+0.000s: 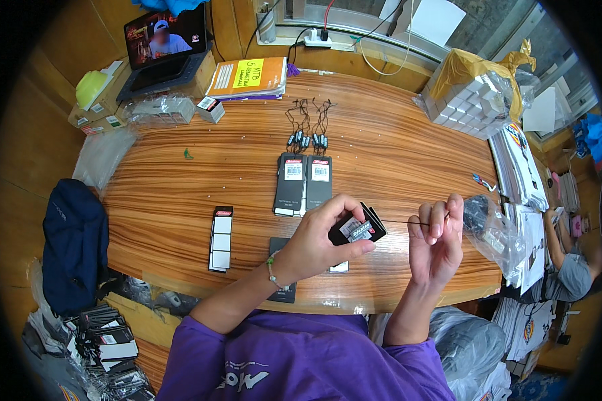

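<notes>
My left hand [320, 242] is closed on a small bunch of black hang tags [378, 230], with the thumb and fingers around their edges. A small grey string seal [361, 230] lies on top of them. From the tags a dark string [399, 222] runs taut to my right hand [437, 244], which pinches its far end. Beyond my hands lie two stacks of dark grey hang tags, a left stack [288, 194] and a right stack [320, 190], their looped strings [299, 120] stretched away from me. More dark tags [285, 294] are partly hidden under my left forearm.
A narrow black-and-white tag strip [221, 242] lies left. Farther back are a laptop [167, 43], notebooks [247, 77] and a small box [210, 109]. Wrapped white boxes [471, 100] and a clear plastic bag [498, 237] sit right. Another person [572, 267] is at far right.
</notes>
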The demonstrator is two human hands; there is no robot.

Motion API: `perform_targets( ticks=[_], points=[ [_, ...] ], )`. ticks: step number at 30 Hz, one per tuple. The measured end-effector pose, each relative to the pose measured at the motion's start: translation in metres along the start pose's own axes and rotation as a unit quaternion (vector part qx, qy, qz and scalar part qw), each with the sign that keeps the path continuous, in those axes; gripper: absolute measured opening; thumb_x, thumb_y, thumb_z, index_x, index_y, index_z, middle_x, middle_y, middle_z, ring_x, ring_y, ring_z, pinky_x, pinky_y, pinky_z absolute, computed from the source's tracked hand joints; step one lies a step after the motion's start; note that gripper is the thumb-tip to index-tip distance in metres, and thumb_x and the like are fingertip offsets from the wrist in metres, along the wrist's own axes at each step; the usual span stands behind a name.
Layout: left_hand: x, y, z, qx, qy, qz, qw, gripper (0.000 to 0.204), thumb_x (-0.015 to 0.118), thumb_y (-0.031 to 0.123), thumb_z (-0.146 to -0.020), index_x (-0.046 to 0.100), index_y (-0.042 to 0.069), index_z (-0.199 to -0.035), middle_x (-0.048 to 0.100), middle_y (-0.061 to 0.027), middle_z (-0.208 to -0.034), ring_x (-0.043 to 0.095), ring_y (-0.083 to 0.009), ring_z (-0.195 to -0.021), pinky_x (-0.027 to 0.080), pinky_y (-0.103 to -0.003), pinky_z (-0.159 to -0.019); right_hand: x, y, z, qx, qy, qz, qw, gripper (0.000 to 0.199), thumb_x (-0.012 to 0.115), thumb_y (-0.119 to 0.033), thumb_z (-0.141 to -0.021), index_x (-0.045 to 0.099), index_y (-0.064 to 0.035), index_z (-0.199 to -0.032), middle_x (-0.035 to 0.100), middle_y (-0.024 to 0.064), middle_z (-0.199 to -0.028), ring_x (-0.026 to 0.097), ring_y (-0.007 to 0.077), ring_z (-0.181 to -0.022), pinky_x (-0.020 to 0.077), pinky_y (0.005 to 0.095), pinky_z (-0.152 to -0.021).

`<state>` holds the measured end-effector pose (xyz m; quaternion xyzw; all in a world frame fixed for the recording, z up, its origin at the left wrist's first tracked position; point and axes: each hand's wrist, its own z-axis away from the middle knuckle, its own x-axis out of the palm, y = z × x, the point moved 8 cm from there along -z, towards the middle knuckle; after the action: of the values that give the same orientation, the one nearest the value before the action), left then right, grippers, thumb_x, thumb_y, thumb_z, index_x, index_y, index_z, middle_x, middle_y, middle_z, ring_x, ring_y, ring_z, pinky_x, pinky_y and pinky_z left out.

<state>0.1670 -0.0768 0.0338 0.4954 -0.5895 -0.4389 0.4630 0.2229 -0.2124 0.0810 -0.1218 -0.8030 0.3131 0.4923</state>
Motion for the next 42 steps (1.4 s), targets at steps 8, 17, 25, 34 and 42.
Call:
perform_targets(
  ticks=[8, 17, 25, 34, 42],
  points=[
    [-0.007, 0.008, 0.000, 0.009, 0.062, -0.107, 0.992, 0.020, 0.070, 0.003, -0.072, 0.057, 0.002, -0.087, 0.053, -0.0039, -0.094, 0.052, -0.0122, -0.086, 0.042, -0.025, -0.079, 0.009, -0.004, 0.006, -0.021, -0.047, 0.132, 0.990, 0.013, 0.053, -0.006, -0.083, 0.044, -0.0046, -0.094, 0.055, 0.0087, -0.068, 0.048, 0.0132, -0.059, 0.0366, 0.0256, -0.056],
    [-0.014, 0.049, 0.006, 0.209, 0.112, -0.273, 0.932, 0.015, 0.073, 0.018, -0.065, 0.065, 0.009, -0.075, 0.058, -0.0002, -0.076, 0.049, -0.0176, -0.074, 0.037, -0.030, -0.070, 0.014, 0.022, 0.018, 0.110, -0.026, 0.369, 0.923, 0.008, 0.056, 0.008, -0.078, 0.056, 0.0034, -0.084, 0.060, 0.0087, -0.076, 0.059, 0.0131, -0.071, 0.0461, 0.0236, -0.065],
    [-0.015, 0.046, 0.004, 0.163, 0.106, -0.237, 0.952, 0.011, 0.071, 0.017, -0.068, 0.064, 0.009, -0.071, 0.059, -0.0003, -0.071, 0.049, -0.0173, -0.069, 0.036, -0.029, -0.068, 0.019, 0.024, 0.016, 0.095, -0.049, 0.446, 0.889, 0.005, 0.056, 0.007, -0.075, 0.058, 0.0028, -0.077, 0.062, 0.0075, -0.071, 0.059, 0.0117, -0.068, 0.0463, 0.0227, -0.063],
    [-0.018, 0.039, 0.001, 0.117, 0.104, -0.217, 0.964, 0.009, 0.069, 0.013, -0.070, 0.065, 0.005, -0.072, 0.060, -0.0035, -0.070, 0.050, -0.0183, -0.069, 0.040, -0.029, -0.065, 0.015, 0.030, 0.018, 0.122, -0.040, 0.454, 0.882, 0.013, 0.056, 0.006, -0.076, 0.052, 0.0021, -0.088, 0.059, 0.0043, -0.071, 0.057, 0.0080, -0.070, 0.0434, 0.0203, -0.062],
    [-0.013, 0.033, -0.003, 0.079, 0.035, -0.235, 0.968, 0.014, 0.068, 0.017, -0.073, 0.064, 0.003, -0.072, 0.060, -0.0048, -0.070, 0.050, -0.0196, -0.069, 0.040, -0.030, -0.066, 0.015, 0.033, 0.018, 0.138, -0.105, 0.497, 0.850, 0.021, 0.056, 0.005, -0.076, 0.046, -0.0010, -0.094, 0.055, 0.0023, -0.066, 0.052, 0.0071, -0.063, 0.0415, 0.0209, -0.056]
  ],
)
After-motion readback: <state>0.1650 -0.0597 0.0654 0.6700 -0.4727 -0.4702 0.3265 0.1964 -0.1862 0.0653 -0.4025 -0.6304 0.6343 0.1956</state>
